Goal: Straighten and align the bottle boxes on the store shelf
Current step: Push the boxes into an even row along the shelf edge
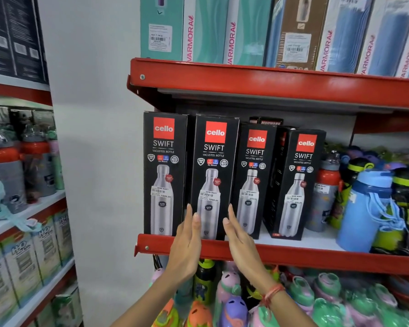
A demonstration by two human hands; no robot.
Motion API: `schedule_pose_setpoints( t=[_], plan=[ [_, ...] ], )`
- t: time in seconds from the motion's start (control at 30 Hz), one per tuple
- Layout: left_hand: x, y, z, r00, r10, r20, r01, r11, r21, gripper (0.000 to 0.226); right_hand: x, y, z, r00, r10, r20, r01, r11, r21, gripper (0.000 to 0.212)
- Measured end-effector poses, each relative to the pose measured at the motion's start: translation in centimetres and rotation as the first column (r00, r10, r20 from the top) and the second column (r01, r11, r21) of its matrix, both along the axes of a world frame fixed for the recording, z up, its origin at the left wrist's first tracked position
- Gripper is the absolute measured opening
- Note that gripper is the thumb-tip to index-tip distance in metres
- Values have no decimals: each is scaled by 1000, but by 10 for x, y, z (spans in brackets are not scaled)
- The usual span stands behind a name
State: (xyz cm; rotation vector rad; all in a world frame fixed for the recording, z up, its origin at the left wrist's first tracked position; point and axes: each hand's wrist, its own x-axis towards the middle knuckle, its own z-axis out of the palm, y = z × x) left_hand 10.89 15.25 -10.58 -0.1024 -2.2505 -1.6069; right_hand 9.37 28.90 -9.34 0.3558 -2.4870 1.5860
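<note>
Several black Cello Swift bottle boxes stand upright on the red-edged middle shelf (pixel 293 256). The leftmost box (pixel 164 161) and the second box (pixel 214 166) face front. A shorter third box (pixel 254 173) stands further back. The fourth box (pixel 298 182) is turned at an angle, its left side showing. My left hand (pixel 187 241) lies flat along the second box's lower left edge, fingers straight. My right hand (pixel 240 239) is flat by that box's lower right edge. Whether the palms touch the box I cannot tell.
Loose bottles, one red-capped (pixel 326 192) and one blue (pixel 364 208), crowd the shelf right of the boxes. Tall Varmora boxes (pixel 206 31) fill the upper shelf (pixel 269 83). Colourful kids' bottles (pixel 232 300) pack the shelf below. Another shelving unit (pixel 21 208) stands at left.
</note>
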Motion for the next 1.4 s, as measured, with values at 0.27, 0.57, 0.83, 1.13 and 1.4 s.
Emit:
schedule_pose_setpoints(
  t=[0.27, 0.57, 0.83, 1.13, 1.4],
  plan=[
    [-2, 56, 11, 946, -28, -322, -34, 982, -188, 47, -19, 43, 0, 946, -278, -165, 245, 949, -198, 44],
    [-39, 109, 13, 989, -104, 107, 98, 993, 59, 90, -33, 70, -1, 995, -72, 64, 78, 991, -106, 59],
    [-19, 105, 9, 991, -70, 113, 77, 995, -58, 86, -15, 79, 3, 991, -135, -5, 135, 988, 72, 55],
    [1, 96, 4, 995, -79, 56, 83, 994, -77, 78, 2, 88, -7, 991, -130, -38, 132, 990, 41, 51],
    [1, 141, 7, 949, -15, -316, -39, 985, -165, 44, -10, 127, -2, 951, -262, -163, 243, 961, -129, 48]
  ],
)
